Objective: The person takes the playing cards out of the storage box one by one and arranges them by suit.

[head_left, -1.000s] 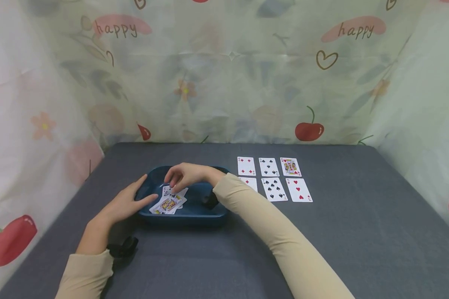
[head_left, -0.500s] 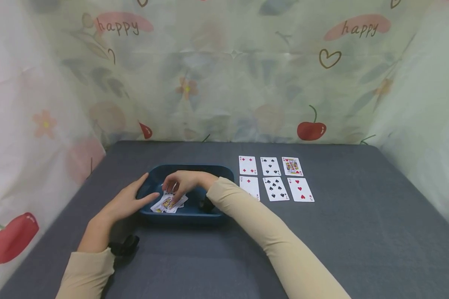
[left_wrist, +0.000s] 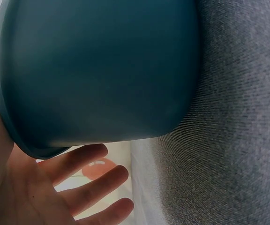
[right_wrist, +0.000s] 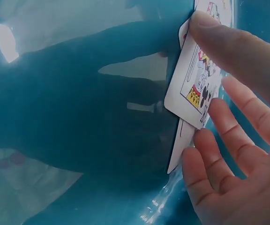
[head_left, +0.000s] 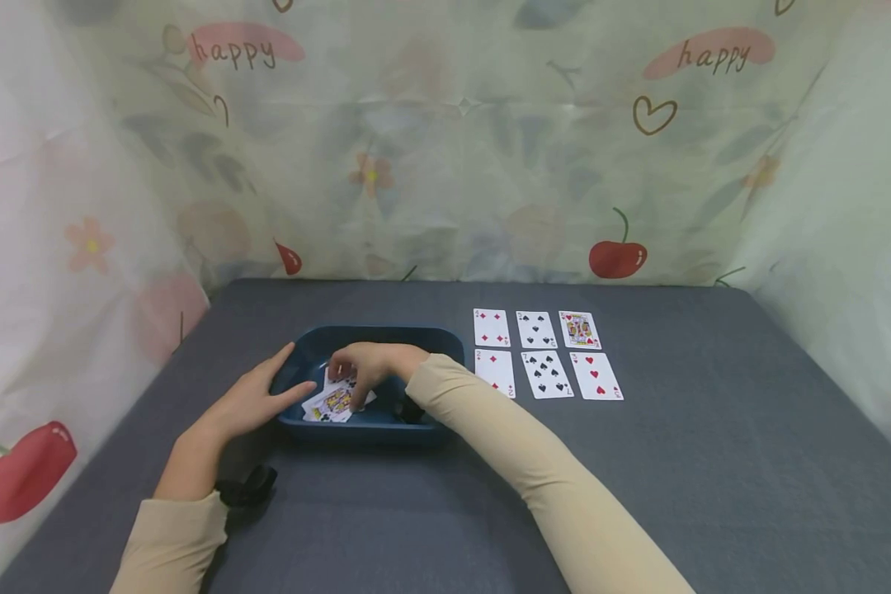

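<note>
A few playing cards (head_left: 332,404), with a face card of clubs on top, lie overlapping in the left part of a dark blue tray (head_left: 371,432). My right hand (head_left: 371,363) reaches into the tray, fingers bent over the cards. In the right wrist view its thumb (right_wrist: 233,42) lies on the face card (right_wrist: 184,93), while the fingertips meet the cards' other edges. My left hand (head_left: 248,404) rests at the tray's left rim, thumb over the edge. In the left wrist view its other fingers (left_wrist: 86,192) extend fairly straight outside the tray wall (left_wrist: 102,70).
Right of the tray, face-up cards lie in two rows on the grey cloth: four of diamonds (head_left: 491,328), five of spades (head_left: 536,330) and king of hearts (head_left: 580,330) behind; two of diamonds (head_left: 494,371), seven of spades (head_left: 547,374) and three of hearts (head_left: 596,376) in front.
My right hand has gone down from above the cards onto them, then shifted slightly right. The cards in the tray moved slightly. My left hand stays at the rim.
</note>
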Tool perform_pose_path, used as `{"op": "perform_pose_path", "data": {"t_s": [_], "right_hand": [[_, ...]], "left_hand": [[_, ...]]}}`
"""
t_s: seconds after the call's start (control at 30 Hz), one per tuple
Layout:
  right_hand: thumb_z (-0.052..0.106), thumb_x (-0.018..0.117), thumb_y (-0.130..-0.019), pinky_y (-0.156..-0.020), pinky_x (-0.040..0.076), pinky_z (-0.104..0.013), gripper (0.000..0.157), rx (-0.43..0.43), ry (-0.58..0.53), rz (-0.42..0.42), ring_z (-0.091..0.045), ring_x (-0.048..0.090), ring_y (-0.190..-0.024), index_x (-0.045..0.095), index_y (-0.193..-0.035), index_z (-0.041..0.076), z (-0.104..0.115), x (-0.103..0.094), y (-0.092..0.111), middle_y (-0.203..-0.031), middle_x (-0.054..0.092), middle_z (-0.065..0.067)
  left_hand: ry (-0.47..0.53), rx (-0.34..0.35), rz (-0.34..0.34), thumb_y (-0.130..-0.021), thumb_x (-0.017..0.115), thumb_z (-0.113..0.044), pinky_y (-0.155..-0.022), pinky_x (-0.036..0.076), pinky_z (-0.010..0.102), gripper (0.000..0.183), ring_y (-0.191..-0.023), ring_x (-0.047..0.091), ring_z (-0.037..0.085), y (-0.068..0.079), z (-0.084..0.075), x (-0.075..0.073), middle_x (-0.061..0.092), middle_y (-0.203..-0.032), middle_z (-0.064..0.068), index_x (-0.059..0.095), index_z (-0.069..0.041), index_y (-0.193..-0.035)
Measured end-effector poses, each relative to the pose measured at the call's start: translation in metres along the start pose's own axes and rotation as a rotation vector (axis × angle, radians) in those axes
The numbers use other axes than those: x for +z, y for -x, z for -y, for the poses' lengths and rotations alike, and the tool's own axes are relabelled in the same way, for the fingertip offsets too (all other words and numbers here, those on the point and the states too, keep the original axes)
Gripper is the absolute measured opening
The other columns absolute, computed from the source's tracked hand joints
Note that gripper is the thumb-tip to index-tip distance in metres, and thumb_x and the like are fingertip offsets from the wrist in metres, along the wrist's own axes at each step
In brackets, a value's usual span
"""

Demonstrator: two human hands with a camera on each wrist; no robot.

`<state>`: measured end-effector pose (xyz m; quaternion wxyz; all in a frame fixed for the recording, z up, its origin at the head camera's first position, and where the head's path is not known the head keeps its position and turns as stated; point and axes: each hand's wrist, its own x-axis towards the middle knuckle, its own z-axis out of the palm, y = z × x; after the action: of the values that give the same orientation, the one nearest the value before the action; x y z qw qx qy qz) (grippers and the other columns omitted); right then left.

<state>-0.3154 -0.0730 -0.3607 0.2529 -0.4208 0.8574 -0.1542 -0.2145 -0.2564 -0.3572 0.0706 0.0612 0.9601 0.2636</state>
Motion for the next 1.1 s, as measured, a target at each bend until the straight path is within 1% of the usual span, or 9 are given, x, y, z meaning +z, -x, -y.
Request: {"op": "perform_pose_path", "data": {"t_s": [0.1,0.17,0.27,0.37,0.43,0.57,0.83,0.93,1.1], "right_hand": [[0.017,0.08,-0.073,-0.097,0.044,-0.024,0.054,0.014,0.021,-0.008,-0.016,0.051,-0.116,0.055,-0.12,0.014,0.0,0.0,0.0,-0.127,0.054,-0.005],[0.018,0.08,-0.072,-0.094,0.045,-0.023,0.052,0.024,0.027,-0.018,-0.015,0.052,-0.112,0.056,-0.118,0.014,-0.001,0.0,0.001,-0.124,0.055,-0.005],[0.017,0.078,-0.075,-0.08,0.046,-0.019,0.043,0.023,0.004,-0.04,-0.013,0.053,-0.098,0.058,-0.112,0.012,-0.003,-0.003,0.003,-0.112,0.057,-0.004],[0.013,0.073,-0.08,-0.067,0.044,-0.017,0.03,-0.003,-0.068,-0.053,-0.012,0.051,-0.083,0.059,-0.106,0.01,-0.007,-0.009,0.007,-0.096,0.056,-0.003],[0.011,0.069,-0.083,-0.063,0.043,-0.017,0.022,-0.029,-0.111,-0.056,-0.011,0.05,-0.077,0.06,-0.104,0.008,-0.009,-0.015,0.011,-0.089,0.055,-0.002],[0.008,0.064,-0.087,-0.065,0.044,-0.017,0.017,-0.075,-0.19,-0.07,-0.011,0.05,-0.075,0.06,-0.103,0.006,-0.011,-0.025,0.019,-0.084,0.055,-0.001],[0.008,0.062,-0.088,-0.067,0.046,-0.017,0.019,-0.125,-0.258,-0.141,-0.01,0.052,-0.074,0.059,-0.106,0.005,-0.018,-0.034,0.035,-0.084,0.057,-0.003],[0.008,0.061,-0.088,-0.069,0.047,-0.017,0.021,-0.131,-0.271,-0.167,-0.011,0.055,-0.077,0.059,-0.109,0.005,-0.02,-0.037,0.042,-0.088,0.06,-0.005],[0.008,0.06,-0.089,-0.075,0.048,-0.017,0.026,-0.123,-0.295,-0.185,-0.011,0.06,-0.085,0.058,-0.115,0.005,-0.025,-0.042,0.053,-0.098,0.066,-0.01]], "left_hand": [[0.002,0.0,-0.001,-0.091,0.049,-0.052,-0.106,0.022,0.067,0.088,-0.136,0.019,0.052,0.0,0.0,0.0,0.015,-0.151,0.031,0.008,0.0,-0.149],[0.004,0.003,-0.002,-0.091,0.049,-0.052,-0.106,0.022,0.067,0.089,-0.137,0.019,0.051,0.0,-0.001,0.0,0.015,-0.152,0.031,0.008,0.0,-0.149],[0.006,0.01,-0.005,-0.091,0.049,-0.053,-0.106,0.022,0.067,0.089,-0.137,0.019,0.051,0.0,-0.001,0.0,0.016,-0.151,0.031,0.009,0.0,-0.149],[0.0,0.015,-0.009,-0.091,0.049,-0.053,-0.106,0.023,0.066,0.088,-0.136,0.021,0.051,0.0,0.0,0.001,0.017,-0.151,0.031,0.01,0.001,-0.149],[-0.001,0.011,-0.012,-0.091,0.049,-0.052,-0.106,0.023,0.066,0.088,-0.136,0.021,0.051,0.0,-0.001,0.001,0.018,-0.151,0.032,0.01,0.001,-0.149],[-0.001,-0.009,-0.014,-0.091,0.05,-0.051,-0.107,0.022,0.066,0.088,-0.136,0.02,0.051,-0.001,0.0,0.0,0.017,-0.151,0.032,0.009,0.001,-0.149],[-0.014,-0.027,-0.011,-0.09,0.049,-0.055,-0.107,0.021,0.066,0.091,-0.136,0.02,0.052,-0.002,0.001,0.001,0.017,-0.15,0.032,0.01,0.001,-0.149],[-0.013,-0.027,-0.011,-0.09,0.049,-0.055,-0.108,0.021,0.066,0.09,-0.136,0.02,0.051,-0.003,0.0,0.001,0.017,-0.151,0.032,0.01,0.001,-0.149],[-0.018,-0.027,-0.011,-0.09,0.05,-0.053,-0.108,0.021,0.066,0.089,-0.136,0.02,0.051,-0.002,0.0,0.001,0.017,-0.151,0.032,0.01,0.0,-0.149]]}}
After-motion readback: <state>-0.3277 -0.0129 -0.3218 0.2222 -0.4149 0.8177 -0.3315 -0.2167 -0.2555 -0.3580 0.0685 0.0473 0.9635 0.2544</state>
